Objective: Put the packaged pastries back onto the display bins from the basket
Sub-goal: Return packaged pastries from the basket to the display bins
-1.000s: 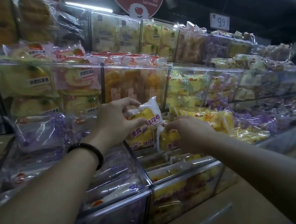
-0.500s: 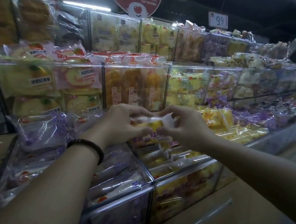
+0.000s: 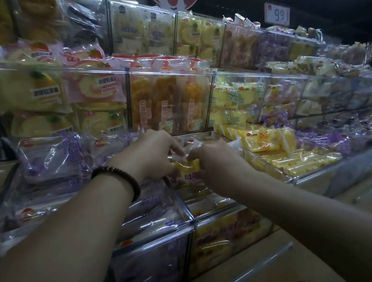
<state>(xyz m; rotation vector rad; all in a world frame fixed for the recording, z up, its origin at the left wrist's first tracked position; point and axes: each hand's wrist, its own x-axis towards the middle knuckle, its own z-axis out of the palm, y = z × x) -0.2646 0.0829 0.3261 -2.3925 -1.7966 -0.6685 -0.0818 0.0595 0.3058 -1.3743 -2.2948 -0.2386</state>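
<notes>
Purple packets [image 3: 45, 161] fill bin at far left. Left hand [image 3: 155, 152], bracelet [image 3: 117, 175] on wrist, pinches top edge of pastry packet [image 3: 187, 167]. Packet was held up a second ago, now lowered onto pile in middle display bin [image 3: 224, 212]. Right hand [image 3: 217, 160] pinches other end. Placement looks nearly done, release probably next. Basket not in view.

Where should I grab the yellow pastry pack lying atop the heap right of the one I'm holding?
Probably from above, pinching the yellow pastry pack across its long sides. It lies flat atop the heap, top face exposed; the clear bin wall blocks a low approach.
</notes>
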